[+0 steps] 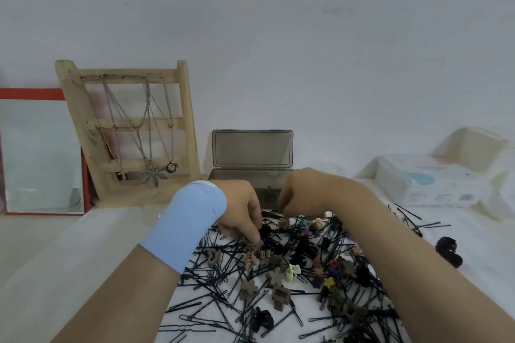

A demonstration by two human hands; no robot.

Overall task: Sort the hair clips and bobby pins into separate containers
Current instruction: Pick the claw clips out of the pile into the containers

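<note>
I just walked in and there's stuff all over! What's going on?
A person is sorting a mixed pile of pins and clips on a table. The left hand, with a blue wristband, reaches its curled fingers down into the pile. The right hand is curled up by the open box behind the pile; what it holds is hidden. Most of the pile is not yet sorted.

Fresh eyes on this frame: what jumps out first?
A tangled pile of black bobby pins and small hair clips fills the lower centre. The left hand, with blue wristband, and right hand meet at its far edge, before an open smoky box. A wooden necklace rack leans at left.
</note>
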